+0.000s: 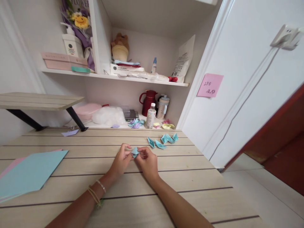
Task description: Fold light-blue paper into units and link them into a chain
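Observation:
Between my two hands, just above the wooden table (185,177), is a small piece of folded blue paper (135,152) with a pointed top. My left hand (122,160) pinches its left side, and my right hand (148,161) pinches the right side. The fingertips cover part of its lower edge. Several folded blue paper boats (161,145) lie on the table beyond my right hand. Far to the left rests a stack of flat paper sheets, with a light blue sheet (35,171) on top and pink showing beneath.
A small raised shelf (40,101) on black legs stands at the back left, with a purple folded paper (70,133) near its leg. Behind the table are a labelled bottle (150,117), a red jug (148,103), a tumbler (163,107) and more folded papers (136,123).

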`<state>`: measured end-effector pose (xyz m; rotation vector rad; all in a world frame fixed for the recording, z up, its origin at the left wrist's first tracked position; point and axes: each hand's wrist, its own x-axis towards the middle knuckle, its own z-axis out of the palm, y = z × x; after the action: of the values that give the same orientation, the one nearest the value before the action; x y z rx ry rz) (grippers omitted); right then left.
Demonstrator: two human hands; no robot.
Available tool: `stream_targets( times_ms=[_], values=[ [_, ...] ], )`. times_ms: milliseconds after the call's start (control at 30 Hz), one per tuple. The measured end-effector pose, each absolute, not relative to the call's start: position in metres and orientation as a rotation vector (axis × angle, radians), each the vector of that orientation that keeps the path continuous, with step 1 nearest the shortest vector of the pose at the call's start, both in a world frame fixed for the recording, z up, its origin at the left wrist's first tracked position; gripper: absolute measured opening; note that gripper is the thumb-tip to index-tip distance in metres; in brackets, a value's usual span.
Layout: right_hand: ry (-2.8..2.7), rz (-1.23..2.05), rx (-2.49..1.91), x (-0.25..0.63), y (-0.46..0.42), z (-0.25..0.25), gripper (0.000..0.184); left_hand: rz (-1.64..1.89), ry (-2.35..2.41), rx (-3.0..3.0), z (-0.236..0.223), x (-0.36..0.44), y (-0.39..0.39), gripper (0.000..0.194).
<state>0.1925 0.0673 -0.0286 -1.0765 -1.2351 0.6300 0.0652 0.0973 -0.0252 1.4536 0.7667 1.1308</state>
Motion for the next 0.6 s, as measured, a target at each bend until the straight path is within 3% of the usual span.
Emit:
stream_targets(
  times_ms=[167,400,600],
  values=[
    [-1.278,0.653,-1.021,0.199,0.068,-0.028,0.010,1.069,0.720,1.262,-0.025,0.062,0.105,0.016],
    [-1.557,0.409,-0.974,0.210,0.068,-0.029,0.020,0.996,0.735,1.176,-0.019,0.058,0.105,0.030],
    [-1.407,0.717,-0.956,0.213,0.074,-0.029,0.023,1.040,0.760,1.265,-0.026,0.059,0.107,0.042]
  ],
)
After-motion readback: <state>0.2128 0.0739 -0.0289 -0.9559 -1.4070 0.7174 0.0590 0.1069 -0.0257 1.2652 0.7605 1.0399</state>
